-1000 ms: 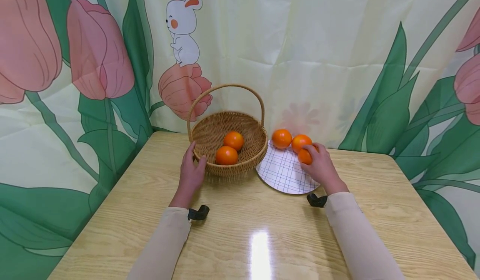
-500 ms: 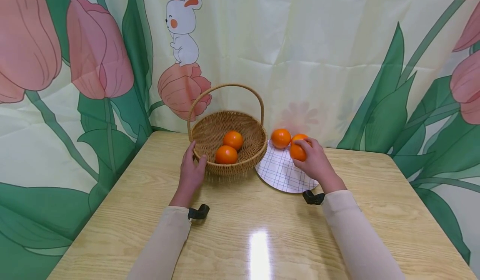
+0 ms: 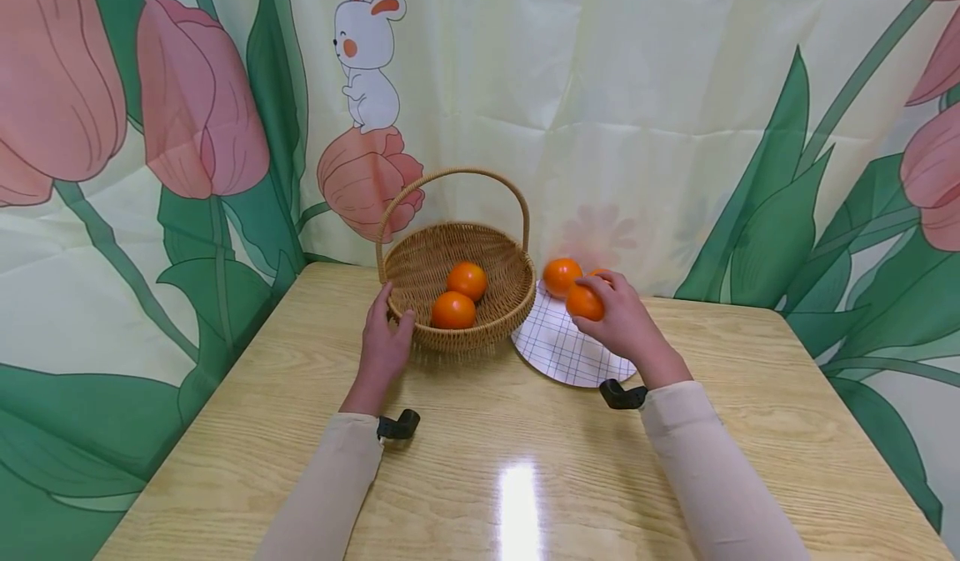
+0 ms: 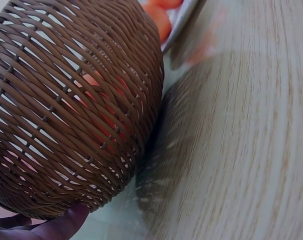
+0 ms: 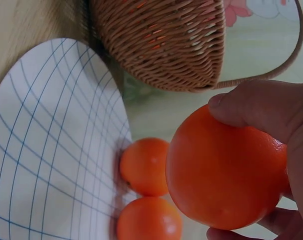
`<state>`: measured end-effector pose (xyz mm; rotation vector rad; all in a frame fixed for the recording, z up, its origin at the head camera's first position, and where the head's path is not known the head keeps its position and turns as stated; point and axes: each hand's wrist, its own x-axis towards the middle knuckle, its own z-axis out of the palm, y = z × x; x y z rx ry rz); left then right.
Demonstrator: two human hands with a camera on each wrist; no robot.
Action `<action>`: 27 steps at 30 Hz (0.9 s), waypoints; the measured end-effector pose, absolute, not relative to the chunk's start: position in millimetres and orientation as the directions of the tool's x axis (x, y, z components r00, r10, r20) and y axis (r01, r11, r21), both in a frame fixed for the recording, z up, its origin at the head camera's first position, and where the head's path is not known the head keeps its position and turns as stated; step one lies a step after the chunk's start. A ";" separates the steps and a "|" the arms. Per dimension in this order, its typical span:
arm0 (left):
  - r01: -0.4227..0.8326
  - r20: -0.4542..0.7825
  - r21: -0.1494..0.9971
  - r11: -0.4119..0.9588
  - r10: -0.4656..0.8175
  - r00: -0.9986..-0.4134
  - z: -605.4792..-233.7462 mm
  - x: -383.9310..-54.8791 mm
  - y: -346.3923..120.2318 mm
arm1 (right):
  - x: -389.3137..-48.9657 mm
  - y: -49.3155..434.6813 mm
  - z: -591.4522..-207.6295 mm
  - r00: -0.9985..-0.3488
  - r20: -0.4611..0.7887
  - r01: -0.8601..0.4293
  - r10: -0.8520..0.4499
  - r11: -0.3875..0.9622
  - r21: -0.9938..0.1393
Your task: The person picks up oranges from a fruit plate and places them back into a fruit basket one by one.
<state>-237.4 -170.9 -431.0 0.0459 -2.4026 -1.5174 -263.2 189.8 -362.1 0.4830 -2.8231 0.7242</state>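
Observation:
My right hand (image 3: 628, 323) holds an orange (image 3: 585, 303) between thumb and fingers, over the checked plate (image 3: 562, 357). Up close in the right wrist view, the thumb lies across the top of the held orange (image 5: 224, 172) and fingertips show below it. My left hand (image 3: 385, 346) grips the left rim of a round wicker basket (image 3: 457, 342) with a tall arched handle. Its thumb (image 4: 74, 220) is against the weave in the left wrist view. Inside the basket lie two oranges, one nearer (image 3: 453, 311) and one behind it (image 3: 467, 280).
Two more oranges sit at the plate's back edge, one on the left (image 3: 562, 277) and another mostly hidden behind my right hand. The wooden table (image 3: 450, 469) ends at a curtain (image 3: 637, 86) printed with tulips and a rabbit, close behind the basket.
The right hand has picked up the front orange and carried it left and slightly up, covering part of the orange behind. The left hand and basket have stayed in place.

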 end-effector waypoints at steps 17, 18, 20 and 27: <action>0.121 0.220 0.892 0.435 -0.185 -0.958 -429.1 -235.9 -170.6 | -255.6 174.2 -345.9 -0.910 0.282 -0.403 -0.304 0.809 -0.428; 0.121 0.220 0.892 0.435 -0.186 -0.958 -429.4 -236.0 -170.5 | -255.2 173.3 -345.3 -0.909 0.284 -0.406 -0.306 0.808 -0.428; 0.120 0.220 0.892 0.437 -0.187 -0.957 -429.9 -236.6 -170.5 | -254.5 171.5 -344.2 -0.904 0.291 -0.415 -0.313 0.803 -0.427; 0.121 0.223 0.893 0.433 -0.194 -0.955 -431.4 -237.5 -170.3 | -253.3 165.8 -339.5 -0.878 0.345 -0.462 -0.333 0.778 -0.426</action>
